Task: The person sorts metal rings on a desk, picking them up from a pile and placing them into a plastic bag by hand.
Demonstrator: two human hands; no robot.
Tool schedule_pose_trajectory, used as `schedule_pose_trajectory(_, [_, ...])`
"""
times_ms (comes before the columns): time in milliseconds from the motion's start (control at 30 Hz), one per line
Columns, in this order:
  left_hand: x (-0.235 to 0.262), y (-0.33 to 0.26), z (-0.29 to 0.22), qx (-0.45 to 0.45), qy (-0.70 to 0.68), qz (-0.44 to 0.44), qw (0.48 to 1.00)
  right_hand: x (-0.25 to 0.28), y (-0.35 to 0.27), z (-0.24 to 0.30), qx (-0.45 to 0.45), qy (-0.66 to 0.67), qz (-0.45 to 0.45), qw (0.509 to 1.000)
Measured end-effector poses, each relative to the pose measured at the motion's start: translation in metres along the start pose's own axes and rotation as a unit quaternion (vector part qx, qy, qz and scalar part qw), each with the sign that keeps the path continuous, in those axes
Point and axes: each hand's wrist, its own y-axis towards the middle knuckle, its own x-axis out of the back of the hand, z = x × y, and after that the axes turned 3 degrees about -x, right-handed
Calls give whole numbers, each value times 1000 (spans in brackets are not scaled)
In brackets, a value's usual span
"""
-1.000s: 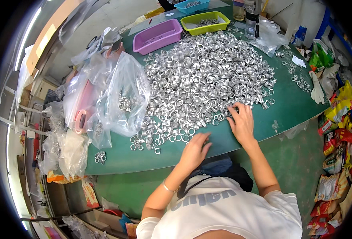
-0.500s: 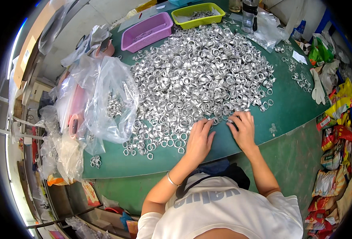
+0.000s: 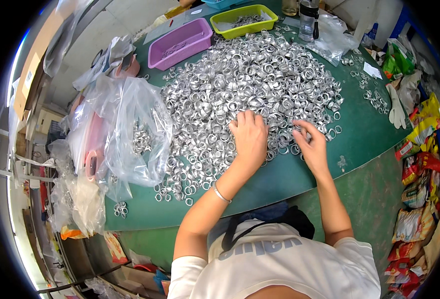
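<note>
A broad heap of silver metal rings covers the middle of the green table. My left hand reaches into the near part of the heap, back of the hand up. Its fingers lie close together and curl down over the rings, hiding their tips. To its right, my right hand is at the heap's near right edge. Its thumb and forefinger are apart, with rings beneath and beside them; I see nothing held between them. Looser rings spread at the heap's near left.
A purple bin and a yellow-green basket, both with metal pieces inside, stand behind the heap. A clear plastic bag with rings lies left. At the right are a bottle, a white glove and small ring clusters.
Both hands have moved away from me, from the heap's near edge into the rings. The left went farther in and its fingers curled. Rings near the front edge have shifted.
</note>
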Motion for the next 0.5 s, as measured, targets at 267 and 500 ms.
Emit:
schedule_pose_trajectory(267, [-5, -9, 10, -77, -69, -75, 992, -36, 31, 6, 158, -257, -24, 953])
schedule_pose_trajectory(500, [30, -53, -12, 118, -382, 36, 916, 5, -12, -3, 149, -305, 37, 940])
